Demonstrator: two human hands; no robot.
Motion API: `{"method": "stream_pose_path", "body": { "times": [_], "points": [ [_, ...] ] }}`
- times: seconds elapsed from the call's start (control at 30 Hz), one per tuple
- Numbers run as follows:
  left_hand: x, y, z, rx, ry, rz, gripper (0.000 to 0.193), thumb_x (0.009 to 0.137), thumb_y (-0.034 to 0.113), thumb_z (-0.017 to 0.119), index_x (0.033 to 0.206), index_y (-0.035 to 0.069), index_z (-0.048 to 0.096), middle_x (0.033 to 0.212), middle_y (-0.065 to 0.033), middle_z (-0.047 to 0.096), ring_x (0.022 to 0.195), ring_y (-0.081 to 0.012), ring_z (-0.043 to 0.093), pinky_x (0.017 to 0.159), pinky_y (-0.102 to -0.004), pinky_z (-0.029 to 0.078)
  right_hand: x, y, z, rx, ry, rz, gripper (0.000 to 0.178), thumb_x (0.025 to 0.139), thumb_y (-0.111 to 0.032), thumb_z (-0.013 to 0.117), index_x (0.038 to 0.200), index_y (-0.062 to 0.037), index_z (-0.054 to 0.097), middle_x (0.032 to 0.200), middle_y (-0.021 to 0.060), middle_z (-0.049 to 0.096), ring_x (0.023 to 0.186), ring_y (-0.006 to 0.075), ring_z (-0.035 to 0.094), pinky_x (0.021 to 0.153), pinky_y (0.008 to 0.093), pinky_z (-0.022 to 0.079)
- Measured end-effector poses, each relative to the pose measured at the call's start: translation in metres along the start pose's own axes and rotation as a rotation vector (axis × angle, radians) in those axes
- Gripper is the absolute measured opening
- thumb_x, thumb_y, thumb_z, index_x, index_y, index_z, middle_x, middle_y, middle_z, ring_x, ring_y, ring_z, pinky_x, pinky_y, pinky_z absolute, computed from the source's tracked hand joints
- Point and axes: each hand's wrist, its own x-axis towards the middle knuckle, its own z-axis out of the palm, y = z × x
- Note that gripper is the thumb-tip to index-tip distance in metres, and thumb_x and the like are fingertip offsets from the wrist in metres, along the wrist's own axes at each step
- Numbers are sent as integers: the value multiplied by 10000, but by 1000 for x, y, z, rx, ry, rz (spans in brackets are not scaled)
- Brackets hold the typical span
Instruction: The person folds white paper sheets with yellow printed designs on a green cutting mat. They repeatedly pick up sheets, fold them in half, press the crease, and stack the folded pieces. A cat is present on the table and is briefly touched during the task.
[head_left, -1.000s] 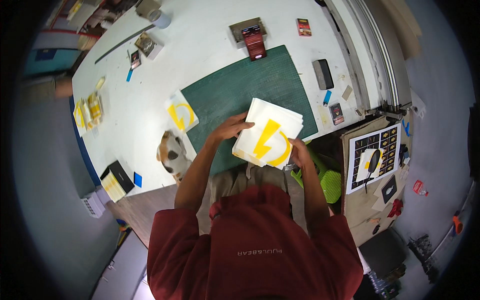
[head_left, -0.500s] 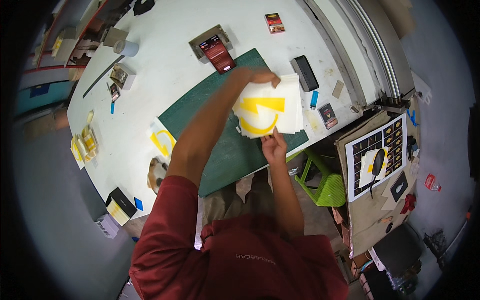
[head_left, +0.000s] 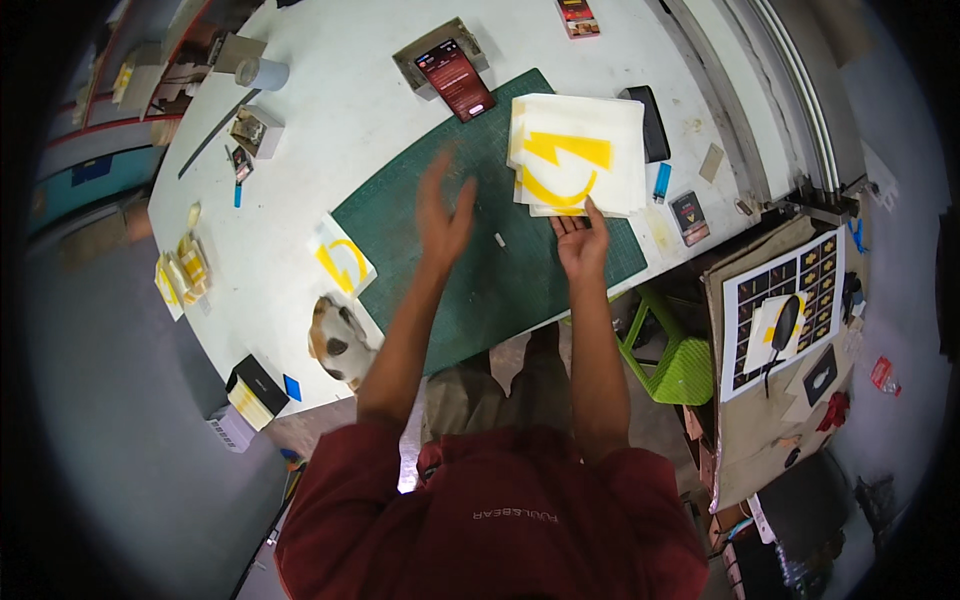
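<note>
Stack of white printed sheets [head_left: 580, 166]: at far R of green cutting mat [head_left: 520, 290], overlapping black oblong case [head_left: 656, 130] in view; yellow bolt-and-arc print [head_left: 590, 152] on top. Edges uneven, esp. near L corner. Cannot tell if resting on mat or held just above. R hand [head_left: 583, 245]: palm up, pinching near edge, thumb on top, fingers low. L hand [head_left: 443, 218]: empty, blurred, fingers spread, over mat, well apart from stack. For good handling (judgement): keep R pinch light but firm, thumb off yellow print where poss., to avoid smudge or crease. Add L hand at opp. edge for support, since prob. prone to sag or fan w/ one-sided grip. If evening edges, tap sq. on mat, one side at a time, w/o bending corners. Mind small white scrap [head_left: 501, 240] on mat: clear first, else may catch under sheets. Avoid knocking blue lighter [head_left: 661, 183], just beside R edge, & phone [head_left: 456, 79] at far mat edge. Watch calico cat [head_left: 340, 342] at near L, next to smaller printed pile [head_left: 342, 258].
</note>
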Motion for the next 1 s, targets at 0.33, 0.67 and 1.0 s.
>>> {"method": "stream_pose_path", "body": {
  "times": [0.33, 0.67, 1.0],
  "points": [
    [-270, -104, -27, 451, -178, -493, 830, 988, 589, 449, 1596, 79, 206, 1636, -303, 61, 1513, -500, 1, 1150, -699, -22, -10, -73, -126, -1812, 418, -1096, 564, 849, -435, 772, 1124, 38, 638, 1037, 219, 599, 1007, 389, 577, 892, 493, 464],
    [-285, -141, -39, 530, -127, -286, 1045, 855, 790, 490, 1599, 108, 221, 1639, -303, 43, 1522, -476, 9, 1117, -742, -40, 1, -75, -154, -1944, 235, -1021, 534, 847, -439, 763, 1086, 9, 598, 1062, 214, 595, 1062, 415, 533, 958, 511, 413],
    [-307, -159, -82, 549, -461, 62, 1203, 713, 881, 556, 1604, 149, 213, 1648, -279, 44, 1530, -459, 9, 1089, -781, -33, -1, -76, -158, -1952, 301, -939, 537, 838, -453, 770, 1070, -4, 590, 1060, 215, 578, 1043, 409, 524, 947, 508, 416]
  ]
}}
